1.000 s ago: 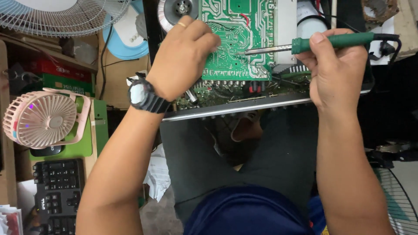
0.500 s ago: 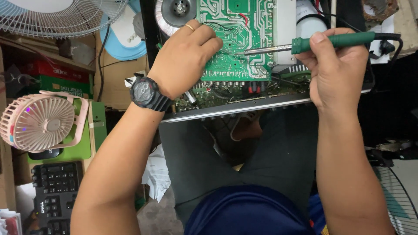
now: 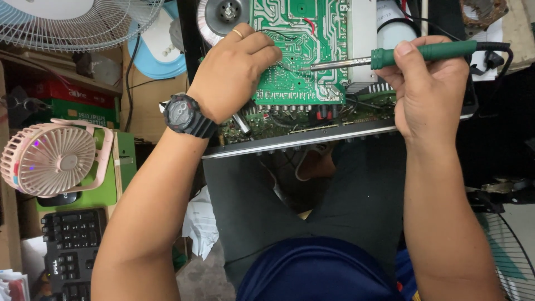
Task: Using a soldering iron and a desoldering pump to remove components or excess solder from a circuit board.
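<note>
Your right hand [image 3: 432,92] gripped the green-handled soldering iron [image 3: 423,53], its tip touching the green circuit board [image 3: 301,50] that stood in the open chassis [image 3: 334,134] above your lap; your left hand [image 3: 234,72] pinched a thin solder wire [image 3: 284,67] beside the tip

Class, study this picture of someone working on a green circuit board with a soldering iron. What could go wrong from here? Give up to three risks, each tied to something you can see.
1. The left hand has fingertips on the circuit board very near the soldering iron tip; a slip could burn them.
2. The iron's black cord loops beside the right hand; a snag might jerk the tip across the board.
3. Thin wires lying on the board near the tip could be scorched.
</note>
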